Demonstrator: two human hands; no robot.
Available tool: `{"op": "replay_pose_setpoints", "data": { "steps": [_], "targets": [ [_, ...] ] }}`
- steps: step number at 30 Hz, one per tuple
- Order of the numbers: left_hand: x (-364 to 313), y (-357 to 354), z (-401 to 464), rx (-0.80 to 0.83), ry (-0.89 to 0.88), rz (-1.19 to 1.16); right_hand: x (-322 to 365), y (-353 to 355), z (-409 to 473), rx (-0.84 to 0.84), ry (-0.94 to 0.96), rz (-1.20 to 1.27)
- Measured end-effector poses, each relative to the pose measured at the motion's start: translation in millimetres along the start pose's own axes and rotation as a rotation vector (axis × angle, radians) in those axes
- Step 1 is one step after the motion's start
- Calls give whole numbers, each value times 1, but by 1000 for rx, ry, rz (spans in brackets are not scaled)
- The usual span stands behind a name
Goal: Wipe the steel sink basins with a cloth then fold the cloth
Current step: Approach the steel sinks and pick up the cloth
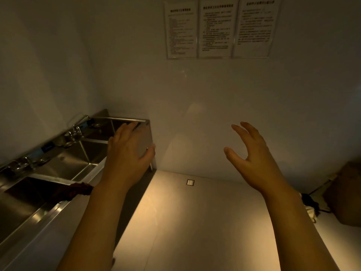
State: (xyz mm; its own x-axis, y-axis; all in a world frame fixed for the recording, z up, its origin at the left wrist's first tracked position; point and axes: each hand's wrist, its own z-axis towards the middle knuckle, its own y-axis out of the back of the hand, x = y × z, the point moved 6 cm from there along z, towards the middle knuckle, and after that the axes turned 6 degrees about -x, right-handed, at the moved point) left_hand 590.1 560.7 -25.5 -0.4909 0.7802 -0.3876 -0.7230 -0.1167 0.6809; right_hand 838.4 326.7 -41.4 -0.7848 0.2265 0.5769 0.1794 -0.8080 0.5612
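Observation:
A long steel sink unit (64, 204) with three basins runs along the left wall, with taps (75, 132) at its back edge. A dark reddish cloth (78, 189) lies draped over the front rim of the nearest basin. My left hand (127, 153) hovers in the air to the right of the sink's front edge, fingers apart, holding nothing. My right hand (250, 161) is raised over the floor further right, fingers spread and empty. Neither hand touches the cloth or the sink.
The room is dim. A floor drain (190, 182) sits in the pale floor near the far wall. A cardboard box (345, 194) and a bundle of dark and white rags (312, 206) stand at the right. Three printed notices (218, 28) hang on the far wall.

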Motion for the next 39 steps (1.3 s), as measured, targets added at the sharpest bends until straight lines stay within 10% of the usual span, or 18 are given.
{"op": "replay_pose_setpoints", "data": {
  "steps": [26, 39],
  "targets": [
    [138, -177, 250, 72, -15, -115, -34, -196, 240, 85, -5, -149],
    [240, -156, 320, -47, 24, -124, 18, -288, 328, 83, 97, -130]
  ]
}}
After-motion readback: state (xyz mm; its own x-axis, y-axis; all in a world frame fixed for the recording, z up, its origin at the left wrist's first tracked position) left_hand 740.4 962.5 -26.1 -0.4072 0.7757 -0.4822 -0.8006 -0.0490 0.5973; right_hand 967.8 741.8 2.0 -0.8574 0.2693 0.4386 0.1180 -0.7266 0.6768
